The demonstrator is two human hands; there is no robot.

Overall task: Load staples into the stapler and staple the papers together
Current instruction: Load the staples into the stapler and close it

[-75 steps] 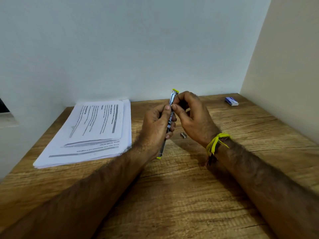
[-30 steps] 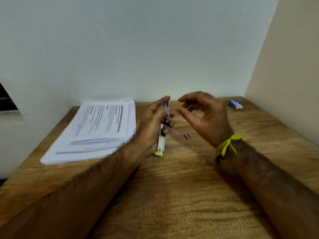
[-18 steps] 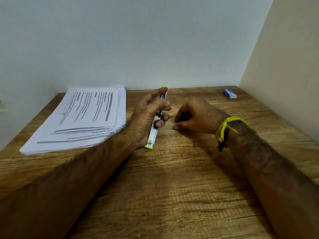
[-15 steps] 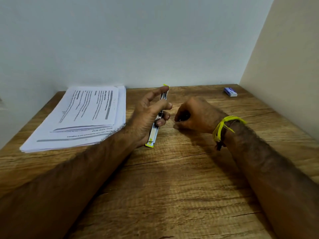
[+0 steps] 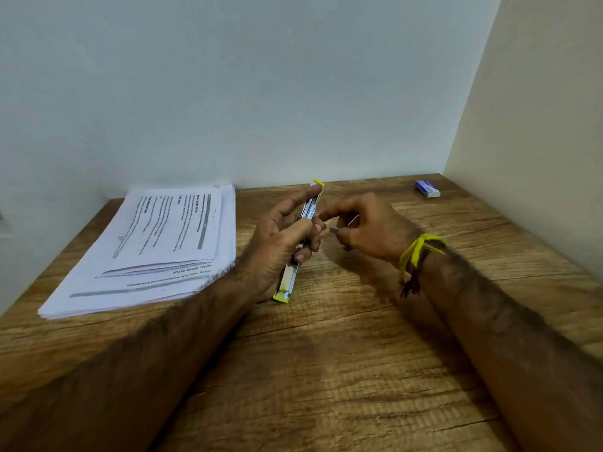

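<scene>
The left hand (image 5: 280,243) grips the stapler (image 5: 298,243) opened out long, near end propped on the wooden desk (image 5: 342,370), far yellow-tipped end tilted up and away; thumb and lower fingers curl round the middle of the body, index finger lies straight along the upper part; probably held this way so the staple channel faces the other hand and stays steady for loading. The right hand (image 5: 368,228) sits just beside it, to the right, pinching a small staple strip (image 5: 333,230) betw. thumb and curled fingers, index tip stretched toward the channel, close to the left hand's fingertips; whether it touches them can't be told. Judged stage: loading, strip not yet in the channel, no stapling begun.

The papers (image 5: 156,243), a printed stack w/ sheets slightly fanned, lie flat on the desk to the left, near the back wall, right edge close to the left wrist but apart from the stapler; near corner points toward the person. A small blue-and-white box (image 5: 427,189), prob. the staple box, rests at the far right corner, well apart from both hands. A yellow cord wristband (image 5: 416,252) is tied on the right wrist.

Room to move: bare desk in front of and betw. the forearms; walls close behind and on the right, so the freest path for the stapler to the stack is leftward across the desk; the stack's right edge is the nearest one to slip into the stapler's mouth.
</scene>
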